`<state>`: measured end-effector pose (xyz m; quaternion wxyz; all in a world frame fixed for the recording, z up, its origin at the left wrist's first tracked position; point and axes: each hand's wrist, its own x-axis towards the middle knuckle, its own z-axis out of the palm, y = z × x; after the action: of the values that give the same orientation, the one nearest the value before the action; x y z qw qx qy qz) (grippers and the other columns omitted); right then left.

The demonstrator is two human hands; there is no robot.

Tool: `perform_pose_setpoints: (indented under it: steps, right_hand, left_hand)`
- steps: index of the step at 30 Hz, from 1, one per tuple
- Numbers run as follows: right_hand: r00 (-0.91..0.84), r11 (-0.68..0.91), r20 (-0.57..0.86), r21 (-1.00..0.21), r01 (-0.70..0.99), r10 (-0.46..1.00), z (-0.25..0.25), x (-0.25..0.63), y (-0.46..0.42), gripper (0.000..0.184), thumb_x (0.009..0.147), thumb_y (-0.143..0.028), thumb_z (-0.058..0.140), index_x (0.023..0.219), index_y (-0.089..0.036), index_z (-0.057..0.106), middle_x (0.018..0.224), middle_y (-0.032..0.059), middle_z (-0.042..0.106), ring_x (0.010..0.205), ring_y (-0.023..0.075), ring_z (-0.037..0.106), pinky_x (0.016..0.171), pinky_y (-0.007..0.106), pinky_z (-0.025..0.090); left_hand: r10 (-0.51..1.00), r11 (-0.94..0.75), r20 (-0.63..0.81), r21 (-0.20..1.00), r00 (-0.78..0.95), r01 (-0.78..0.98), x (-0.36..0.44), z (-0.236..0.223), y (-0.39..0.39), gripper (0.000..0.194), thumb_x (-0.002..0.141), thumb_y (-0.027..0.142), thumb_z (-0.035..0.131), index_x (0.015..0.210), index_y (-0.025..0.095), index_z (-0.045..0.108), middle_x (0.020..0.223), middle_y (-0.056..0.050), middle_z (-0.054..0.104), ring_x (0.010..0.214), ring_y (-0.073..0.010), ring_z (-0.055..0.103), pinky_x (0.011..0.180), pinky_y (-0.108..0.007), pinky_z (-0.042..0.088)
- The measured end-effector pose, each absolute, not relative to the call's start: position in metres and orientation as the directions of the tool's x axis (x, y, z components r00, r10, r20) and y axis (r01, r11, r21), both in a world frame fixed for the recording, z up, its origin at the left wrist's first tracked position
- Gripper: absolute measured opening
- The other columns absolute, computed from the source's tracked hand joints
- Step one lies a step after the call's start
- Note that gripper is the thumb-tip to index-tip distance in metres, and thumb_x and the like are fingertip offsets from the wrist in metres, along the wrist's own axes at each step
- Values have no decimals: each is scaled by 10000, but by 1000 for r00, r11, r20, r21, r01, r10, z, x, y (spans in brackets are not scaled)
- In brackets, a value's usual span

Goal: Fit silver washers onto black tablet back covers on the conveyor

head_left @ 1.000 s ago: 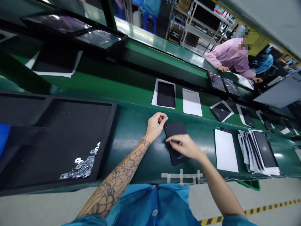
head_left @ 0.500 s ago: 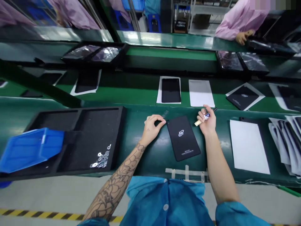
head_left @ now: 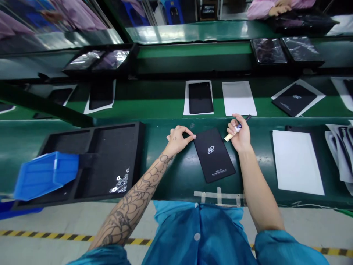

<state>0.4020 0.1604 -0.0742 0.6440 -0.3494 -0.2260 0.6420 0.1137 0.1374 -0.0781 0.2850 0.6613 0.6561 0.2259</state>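
A black tablet [head_left: 214, 156] lies back up on the green bench, tilted, with a white logo and small print. At its upper left corner, the thumb and forefinger of my left hand [head_left: 178, 139] are pinched together, touching or almost touching the edge. Whatever sits between those fingertips is too small to make out. Beside the tablet's upper right edge, my right hand [head_left: 242, 135] is wrapped round a pen-like tool [head_left: 228, 137] with a pale, flat end, a white label and a dark end pointing away from me.
To the left, a black divided tray [head_left: 110, 147] holds small metallic-looking pieces [head_left: 121, 183] and a blue bin [head_left: 49, 173]. White sheets [head_left: 298, 162] and wrapped tablets [head_left: 343, 147] lie right. Behind, a green belt [head_left: 154, 101] carries tablets on sheets. A co-worker's hands [head_left: 280, 7] rest across the line.
My left fingertips have come closer to the tablet's corner. The tool in my right hand has drawn nearer its right edge. The view has tilted slightly down, and the belt's right-hand tablets appear farther right.
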Motion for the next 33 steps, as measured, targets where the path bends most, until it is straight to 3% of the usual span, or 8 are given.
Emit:
perform_pose_setpoints:
  steps: [6,10,16,18,21,25,30,33]
  right_hand:
    - [68,-55,-133,-744,-666,989,-75,402,160,166,886,-337,779,952,-238,663,673,-80,410,487,70,307,408,191,279]
    - [80,-66,-152,-768,-638,985,-74,402,160,133,896,-323,745,955,-233,668,674,-79,404,490,71,299,410,200,270]
    - [118,-15,-109,-793,-609,987,-76,400,151,196,910,-387,796,983,-259,666,609,-102,307,467,83,262,400,188,279]
    - [137,18,-76,-812,-583,988,-72,398,147,289,939,-520,796,945,-268,654,588,-103,271,451,88,245,390,192,275]
    - [121,46,-15,-873,-486,993,-57,386,146,620,961,-801,654,709,-256,496,561,-86,205,448,110,229,382,224,271]
    - [8,142,146,-943,-302,989,-31,347,151,803,995,-850,539,562,-246,235,549,-48,192,495,139,296,474,281,404]
    - [-115,251,259,-965,-78,959,-26,295,156,746,963,-824,639,529,-256,424,591,-4,416,568,146,457,555,310,459]
    - [-166,226,225,-974,-14,960,-28,283,158,619,948,-834,651,702,-269,594,633,-14,479,560,140,473,514,293,425]
  left_hand:
    - [975,-35,-157,596,160,802,104,-77,181,338,711,511,980,703,254,761,898,-67,670,929,-288,626,900,-431,549]
    - [898,-228,-261,413,354,882,110,-79,231,504,539,611,1042,610,238,711,709,-23,586,790,-226,600,743,-297,532]
    - [797,-385,-400,241,452,891,141,-80,279,582,386,546,1105,551,228,646,660,-16,612,784,-243,645,750,-333,554]
    - [791,-334,-440,271,425,903,148,-80,281,561,392,496,1111,540,225,643,632,-12,610,779,-256,666,788,-364,563]
    - [818,-244,-423,361,391,900,153,-79,275,566,416,472,1103,509,221,604,566,-3,573,774,-273,683,806,-385,566]
    - [862,-173,-324,536,390,827,142,-65,254,472,482,435,1066,558,224,650,581,6,597,773,-248,682,791,-334,546]
    - [920,-178,-93,768,381,615,64,-21,196,324,810,497,836,963,214,798,953,-20,781,885,-193,707,820,-269,532]
    - [989,-113,12,720,150,684,-3,6,136,423,923,596,691,1061,207,780,1038,-32,774,964,-207,701,934,-327,540]
